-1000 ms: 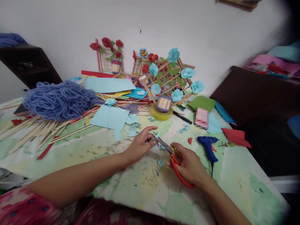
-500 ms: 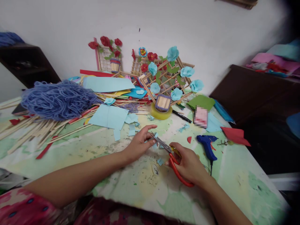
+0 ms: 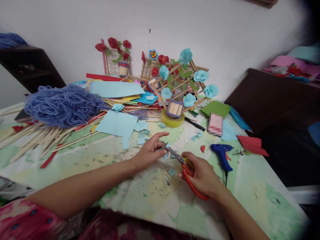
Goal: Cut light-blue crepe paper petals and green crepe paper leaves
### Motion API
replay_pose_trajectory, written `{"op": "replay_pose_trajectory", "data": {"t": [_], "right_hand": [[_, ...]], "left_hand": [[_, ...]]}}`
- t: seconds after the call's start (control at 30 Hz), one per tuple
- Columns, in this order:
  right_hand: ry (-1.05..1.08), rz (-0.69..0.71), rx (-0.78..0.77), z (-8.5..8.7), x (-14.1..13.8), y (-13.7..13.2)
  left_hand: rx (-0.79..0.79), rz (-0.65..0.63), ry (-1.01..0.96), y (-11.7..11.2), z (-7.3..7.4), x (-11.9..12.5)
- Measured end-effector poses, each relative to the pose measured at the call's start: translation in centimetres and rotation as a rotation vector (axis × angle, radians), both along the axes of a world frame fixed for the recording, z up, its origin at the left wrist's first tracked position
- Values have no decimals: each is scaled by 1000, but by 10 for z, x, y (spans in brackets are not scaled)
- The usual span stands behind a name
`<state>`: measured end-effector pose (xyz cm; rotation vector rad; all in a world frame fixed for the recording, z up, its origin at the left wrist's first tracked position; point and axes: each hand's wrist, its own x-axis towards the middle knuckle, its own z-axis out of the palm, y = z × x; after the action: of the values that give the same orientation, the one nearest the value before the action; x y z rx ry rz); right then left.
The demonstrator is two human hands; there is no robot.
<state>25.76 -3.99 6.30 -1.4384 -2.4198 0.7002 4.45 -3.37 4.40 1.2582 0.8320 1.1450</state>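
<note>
Almost nothing has moved since half a second ago: the view tips very slightly, and both hands and the scissors (image 3: 175, 155) keep nearly the same pose over the middle of the surface (image 3: 120, 186), which has a pale green and white cover.

The right hand (image 3: 203, 175) has its grip closed around the red handles of the scissors, whose blades point toward the far left corner. The left hand (image 3: 148, 152) comes in from the left, thumb and fingers pinched on a small blue scrap (image 3: 167, 145); the blade tips reach it, right beside the fingers. Whether the blades are parted is too small to tell.

Between the hands and the near edge lies another blue bit (image 3: 171, 172). To the right, toward the right edge, rest a blue glue gun (image 3: 222, 156) and a red sheet (image 3: 253, 145). Beyond the hands, a yellow tape roll (image 3: 172, 122) sits under a tilted stick trellis (image 3: 180, 86) with blue paper flowers. Toward the left edge are a heap of purple yarn (image 3: 65, 106) and loose sticks (image 3: 42, 138), with a blue sheet (image 3: 116, 123) just beside them.
</note>
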Motion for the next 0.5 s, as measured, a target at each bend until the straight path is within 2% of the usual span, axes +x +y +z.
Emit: {"op": "replay_pose_trajectory", "data": {"t": [0.3, 0.5], "right_hand": [[-9, -2, 20, 0, 1, -1], [24, -129, 34, -4, 2, 5]], "left_hand": [[-6, 44, 41, 2, -3, 0], [-46, 114, 135, 6, -7, 1]]}}
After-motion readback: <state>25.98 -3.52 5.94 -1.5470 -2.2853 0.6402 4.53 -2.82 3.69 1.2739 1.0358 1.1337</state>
